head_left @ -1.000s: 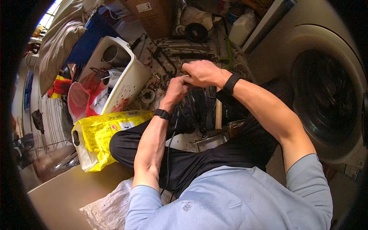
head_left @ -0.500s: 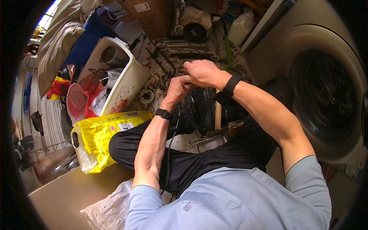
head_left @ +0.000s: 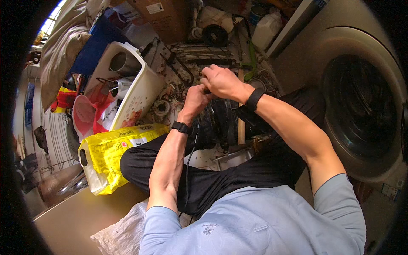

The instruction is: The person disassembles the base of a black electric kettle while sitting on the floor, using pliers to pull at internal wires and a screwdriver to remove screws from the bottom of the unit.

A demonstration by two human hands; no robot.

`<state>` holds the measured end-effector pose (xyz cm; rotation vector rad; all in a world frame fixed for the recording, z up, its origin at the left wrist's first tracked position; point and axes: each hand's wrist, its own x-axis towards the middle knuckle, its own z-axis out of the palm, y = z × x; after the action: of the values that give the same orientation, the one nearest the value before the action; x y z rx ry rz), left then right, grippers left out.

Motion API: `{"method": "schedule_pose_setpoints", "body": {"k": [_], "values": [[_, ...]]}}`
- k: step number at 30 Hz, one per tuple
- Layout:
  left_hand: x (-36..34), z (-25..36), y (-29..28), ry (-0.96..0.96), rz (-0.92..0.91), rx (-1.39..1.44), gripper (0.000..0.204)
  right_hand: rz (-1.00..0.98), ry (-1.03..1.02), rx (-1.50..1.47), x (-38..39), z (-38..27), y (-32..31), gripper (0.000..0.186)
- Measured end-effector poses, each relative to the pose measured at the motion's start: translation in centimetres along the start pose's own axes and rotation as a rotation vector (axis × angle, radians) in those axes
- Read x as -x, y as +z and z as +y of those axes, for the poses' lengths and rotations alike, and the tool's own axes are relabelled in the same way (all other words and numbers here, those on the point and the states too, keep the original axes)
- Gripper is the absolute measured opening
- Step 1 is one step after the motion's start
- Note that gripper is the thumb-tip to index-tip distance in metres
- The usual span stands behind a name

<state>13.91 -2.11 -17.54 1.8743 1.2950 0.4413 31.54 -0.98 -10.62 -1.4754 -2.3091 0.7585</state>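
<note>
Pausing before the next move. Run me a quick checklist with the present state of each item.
1. Both hands in view: ok. The left hand and right hand are close together.
2. Secure grip: cannot tell. The fingers hide whatever may be between them.
3. Wooden handle not gripped: ok. Neither hand is closed around it.
4. Black cable off the trousers: not ok. It runs across the left leg in this view, beside the left forearm.
5. Floor clutter cleared: not ok. Loose bits and a round white ring lie near the hands.
6. Yellow bag away from both hands: ok.
</note>
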Motion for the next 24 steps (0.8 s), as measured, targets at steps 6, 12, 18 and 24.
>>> {"method": "schedule_pose_setpoints", "body": {"k": [6,12,18,24], "values": [[-0.5,0.5,-0.5,-0.012,-0.106,0.023,0.026,-0.004,-0.153,-0.022,0.1,1.1,-0.6,0.028],[0.0,0.0,0.4,0.092,0.065,0.026,0.025,-0.025,-0.053,0.069,0.8,0.1,-0.4,0.027],[-0.4,-0.7,0.0,0.011,-0.126,0.072,0.022,0.059,-0.198,0.004,1.0,0.0,-0.3,0.024],[-0.6,-0.6,0.2,0.044,-0.039,-0.214,0.025,-0.022,-0.039,0.086,0.6,-1.1,-0.4,0.019]]}}
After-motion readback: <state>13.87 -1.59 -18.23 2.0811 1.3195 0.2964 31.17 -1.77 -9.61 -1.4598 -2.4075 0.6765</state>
